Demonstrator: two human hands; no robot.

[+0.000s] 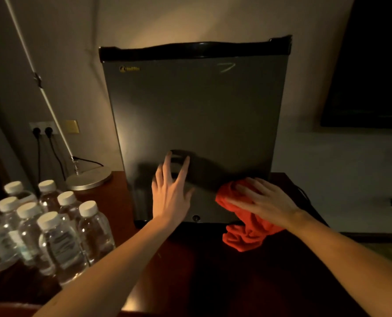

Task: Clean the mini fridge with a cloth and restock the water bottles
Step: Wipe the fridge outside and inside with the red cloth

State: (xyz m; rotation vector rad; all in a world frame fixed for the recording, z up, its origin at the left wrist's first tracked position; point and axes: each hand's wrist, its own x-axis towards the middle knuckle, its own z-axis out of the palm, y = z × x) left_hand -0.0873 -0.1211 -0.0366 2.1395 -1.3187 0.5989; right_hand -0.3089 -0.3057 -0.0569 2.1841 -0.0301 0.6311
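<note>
The mini fridge stood on the dark counter with its door closed. The left hand lay flat against the lower door, fingers spread and straight, gripping nothing. Just right of it, the right hand pressed a red cloth against the door's lower corner with fingers extended. Well to the left of the left hand, capped water bottles clustered, with a lamp base beyond them.

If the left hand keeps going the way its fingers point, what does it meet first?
Probably the dark recessed handle on the mini fridge door; the left hand has its fingertips already at the handle's edge, though actual contact is unclear.
</note>
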